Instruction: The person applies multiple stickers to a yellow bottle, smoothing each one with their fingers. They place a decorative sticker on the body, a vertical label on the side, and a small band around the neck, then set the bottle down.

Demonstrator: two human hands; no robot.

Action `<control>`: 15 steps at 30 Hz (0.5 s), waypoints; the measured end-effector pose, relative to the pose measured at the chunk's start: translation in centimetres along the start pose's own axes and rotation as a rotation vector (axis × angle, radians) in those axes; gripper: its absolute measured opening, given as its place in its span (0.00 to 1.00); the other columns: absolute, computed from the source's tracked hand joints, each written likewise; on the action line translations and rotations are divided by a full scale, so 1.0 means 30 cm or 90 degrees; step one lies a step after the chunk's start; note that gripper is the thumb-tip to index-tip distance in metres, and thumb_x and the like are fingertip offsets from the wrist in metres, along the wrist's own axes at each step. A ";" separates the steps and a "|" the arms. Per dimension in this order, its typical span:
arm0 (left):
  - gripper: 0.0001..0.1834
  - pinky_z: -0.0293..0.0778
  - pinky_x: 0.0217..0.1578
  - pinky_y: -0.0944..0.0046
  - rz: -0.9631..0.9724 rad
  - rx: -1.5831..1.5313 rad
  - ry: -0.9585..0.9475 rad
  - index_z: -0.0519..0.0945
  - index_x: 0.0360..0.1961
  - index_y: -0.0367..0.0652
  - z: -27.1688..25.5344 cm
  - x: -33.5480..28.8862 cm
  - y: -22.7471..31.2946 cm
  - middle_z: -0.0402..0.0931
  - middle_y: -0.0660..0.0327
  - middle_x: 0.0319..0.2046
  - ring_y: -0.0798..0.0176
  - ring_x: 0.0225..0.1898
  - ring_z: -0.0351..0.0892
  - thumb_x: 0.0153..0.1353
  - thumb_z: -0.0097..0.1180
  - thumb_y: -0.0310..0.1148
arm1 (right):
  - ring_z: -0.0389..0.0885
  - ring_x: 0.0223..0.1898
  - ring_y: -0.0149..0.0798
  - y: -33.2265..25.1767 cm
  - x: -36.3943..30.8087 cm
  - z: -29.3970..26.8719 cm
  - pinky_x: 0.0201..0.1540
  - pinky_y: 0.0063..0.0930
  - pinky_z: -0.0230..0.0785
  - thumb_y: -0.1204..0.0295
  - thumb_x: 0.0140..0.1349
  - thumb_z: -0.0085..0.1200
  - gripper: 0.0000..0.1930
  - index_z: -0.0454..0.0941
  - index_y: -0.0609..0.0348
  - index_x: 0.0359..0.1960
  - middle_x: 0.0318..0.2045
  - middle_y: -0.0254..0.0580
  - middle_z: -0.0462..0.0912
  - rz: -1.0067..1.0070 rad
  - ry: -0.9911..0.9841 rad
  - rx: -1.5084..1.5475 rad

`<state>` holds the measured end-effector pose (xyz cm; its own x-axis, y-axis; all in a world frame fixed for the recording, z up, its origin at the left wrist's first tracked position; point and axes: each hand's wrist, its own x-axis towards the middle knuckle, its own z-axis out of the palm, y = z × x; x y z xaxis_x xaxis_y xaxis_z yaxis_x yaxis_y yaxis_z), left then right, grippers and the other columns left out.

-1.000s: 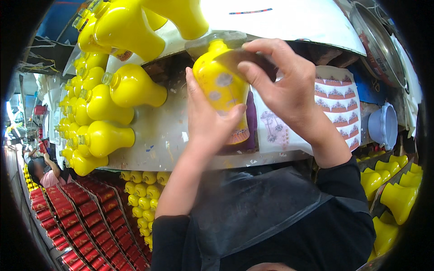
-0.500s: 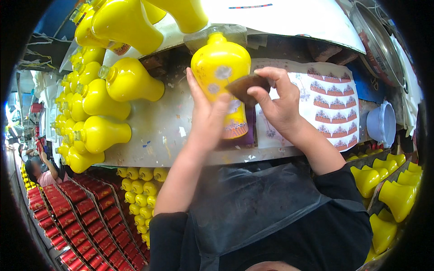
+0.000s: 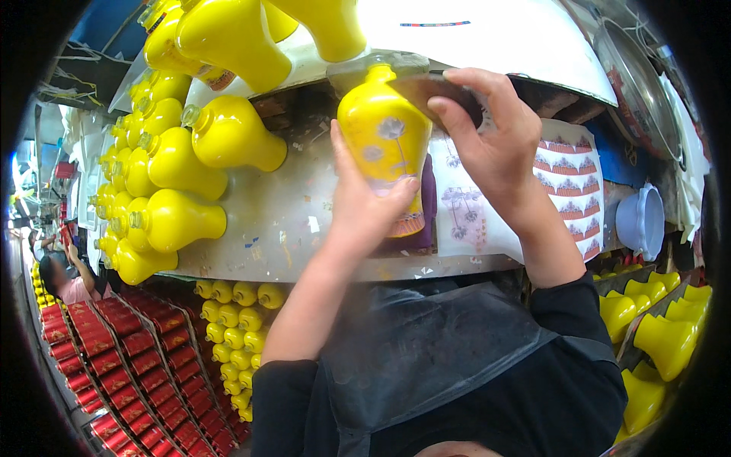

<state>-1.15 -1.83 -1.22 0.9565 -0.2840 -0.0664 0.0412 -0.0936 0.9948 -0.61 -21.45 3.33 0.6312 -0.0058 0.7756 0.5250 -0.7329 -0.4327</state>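
My left hand (image 3: 364,199) grips a yellow vase (image 3: 384,145) that has a pale flower decal on its belly and a patterned band near its lower end. It holds the vase upright above the grey worktable (image 3: 266,228). My right hand (image 3: 487,145) presses a dark flat scraper (image 3: 426,90) against the vase's upper right shoulder. Sheets of decals (image 3: 567,179) lie on the table just behind the right hand.
Several plain yellow vases (image 3: 179,221) lie in rows on the table's left and top. More yellow vases (image 3: 662,335) sit at the right and small ones (image 3: 232,335) below the table. Red pieces (image 3: 129,365) fill racks at lower left. A blue basin (image 3: 640,221) stands at right. A person (image 3: 65,278) works at far left.
The vase has been turned so its neck points up and the flower decal faces me. My right hand with the scraper has moved up from the vase's side to its upper shoulder.
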 end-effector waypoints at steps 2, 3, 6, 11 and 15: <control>0.68 0.69 0.67 0.55 0.002 0.028 0.005 0.28 0.79 0.36 -0.004 0.000 -0.004 0.66 0.40 0.67 0.47 0.66 0.72 0.54 0.72 0.32 | 0.89 0.34 0.45 -0.011 -0.031 0.000 0.37 0.32 0.80 0.70 0.60 0.70 0.14 0.82 0.57 0.46 0.38 0.44 0.88 0.036 -0.018 0.089; 0.68 0.69 0.67 0.55 -0.004 0.047 0.009 0.28 0.79 0.36 -0.005 -0.002 -0.005 0.66 0.39 0.66 0.46 0.66 0.73 0.54 0.73 0.33 | 0.89 0.35 0.45 -0.021 -0.055 0.000 0.37 0.32 0.80 0.70 0.60 0.71 0.14 0.82 0.57 0.45 0.38 0.44 0.88 0.061 -0.065 0.123; 0.69 0.71 0.66 0.54 0.007 0.082 0.017 0.29 0.79 0.36 -0.004 -0.005 -0.008 0.67 0.38 0.65 0.45 0.65 0.74 0.54 0.74 0.34 | 0.88 0.37 0.40 -0.024 -0.105 0.012 0.40 0.28 0.80 0.71 0.61 0.71 0.17 0.80 0.59 0.49 0.40 0.45 0.87 0.033 -0.126 0.108; 0.66 0.73 0.63 0.51 0.025 0.071 0.005 0.37 0.79 0.36 -0.017 -0.005 -0.015 0.70 0.39 0.63 0.42 0.62 0.77 0.51 0.75 0.36 | 0.89 0.35 0.45 -0.001 -0.085 0.001 0.37 0.32 0.80 0.72 0.59 0.72 0.17 0.81 0.57 0.48 0.38 0.46 0.88 0.064 -0.006 -0.019; 0.65 0.73 0.61 0.47 0.095 0.142 -0.110 0.46 0.78 0.35 -0.068 -0.048 -0.022 0.70 0.40 0.63 0.39 0.59 0.77 0.46 0.77 0.38 | 0.89 0.36 0.36 -0.022 -0.038 -0.041 0.41 0.26 0.82 0.76 0.59 0.72 0.16 0.83 0.62 0.48 0.39 0.46 0.89 -0.087 -0.084 0.015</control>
<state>-1.97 0.60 -1.61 0.8833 -0.4663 0.0476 -0.1786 -0.2409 0.9540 -2.39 -21.80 3.30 0.6212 0.1836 0.7618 0.6240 -0.7040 -0.3392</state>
